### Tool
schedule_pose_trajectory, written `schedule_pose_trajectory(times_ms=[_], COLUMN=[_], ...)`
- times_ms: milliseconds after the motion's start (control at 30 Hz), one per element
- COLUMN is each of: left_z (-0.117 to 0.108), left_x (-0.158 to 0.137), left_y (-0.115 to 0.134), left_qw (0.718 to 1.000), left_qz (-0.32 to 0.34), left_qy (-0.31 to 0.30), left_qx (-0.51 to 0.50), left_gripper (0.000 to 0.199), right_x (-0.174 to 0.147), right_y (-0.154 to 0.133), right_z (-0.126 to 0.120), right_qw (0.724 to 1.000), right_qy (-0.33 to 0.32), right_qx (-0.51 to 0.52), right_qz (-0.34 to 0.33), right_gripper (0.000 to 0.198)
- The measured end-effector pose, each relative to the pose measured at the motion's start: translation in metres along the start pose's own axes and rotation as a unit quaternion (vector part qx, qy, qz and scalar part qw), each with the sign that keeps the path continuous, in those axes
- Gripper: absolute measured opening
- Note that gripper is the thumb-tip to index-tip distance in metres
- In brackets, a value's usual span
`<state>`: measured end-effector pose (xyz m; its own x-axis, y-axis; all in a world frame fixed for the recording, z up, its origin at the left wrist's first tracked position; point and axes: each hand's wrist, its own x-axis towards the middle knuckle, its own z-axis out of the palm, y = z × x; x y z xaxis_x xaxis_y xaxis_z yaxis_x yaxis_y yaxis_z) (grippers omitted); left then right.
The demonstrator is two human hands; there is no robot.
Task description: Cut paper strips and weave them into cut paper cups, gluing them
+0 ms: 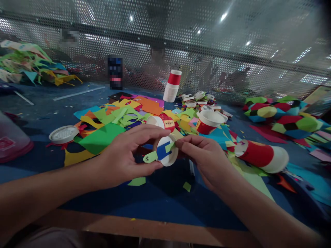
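Observation:
Between thumb and fingers, my left hand (134, 151) grips a round white paper cup base (170, 159) by its rim, its flat face turned toward me. Blue paper (162, 153) lies across that face. At its left edge sticks out a light green paper head (150, 157) with small drawn marks. My right hand (200, 151) pinches a small light green paper strip (170, 147) at the right side of the face, the strip overlapping the blue paper. Its fingertips touch or nearly touch the rim; I cannot tell which.
Coloured paper scraps (116, 117) heap behind my hands. Beyond stands a stack of paper cups (172, 86). A red-and-white cup (263, 156) lies at right, near paper polyhedra (281, 113). A translucent container (11, 137) stands left. The table's wooden edge (144, 224) runs in front.

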<state>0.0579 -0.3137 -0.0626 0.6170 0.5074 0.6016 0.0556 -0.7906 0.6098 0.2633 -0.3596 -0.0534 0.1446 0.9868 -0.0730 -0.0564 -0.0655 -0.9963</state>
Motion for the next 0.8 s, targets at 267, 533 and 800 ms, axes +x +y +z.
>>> schedule_pose_trajectory(times_ms=[267,533,800], left_z=[-0.0011,0.0002,-0.0009], left_x=[0.0001,0.0014,0.0012], left_y=[0.0009,0.0029,0.0020], left_qw=[0.999,0.996,1.000], left_qz=[-0.006,-0.023,-0.008], left_qy=[0.005,0.001,0.013], left_qx=[-0.037,-0.089,-0.018], left_gripper=[0.052,0.052,0.047], right_x=[0.0013,0.0021,-0.0029], right_y=[-0.0027,-0.0050,-0.0049], right_z=[-0.0031,-0.0033,-0.0014], right_qw=[1.000,0.999,1.000], right_qy=[0.013,0.029,-0.002], right_qx=[0.012,0.015,0.007], right_qz=[0.002,0.004,-0.003], right_gripper=[0.019,0.016,0.010])
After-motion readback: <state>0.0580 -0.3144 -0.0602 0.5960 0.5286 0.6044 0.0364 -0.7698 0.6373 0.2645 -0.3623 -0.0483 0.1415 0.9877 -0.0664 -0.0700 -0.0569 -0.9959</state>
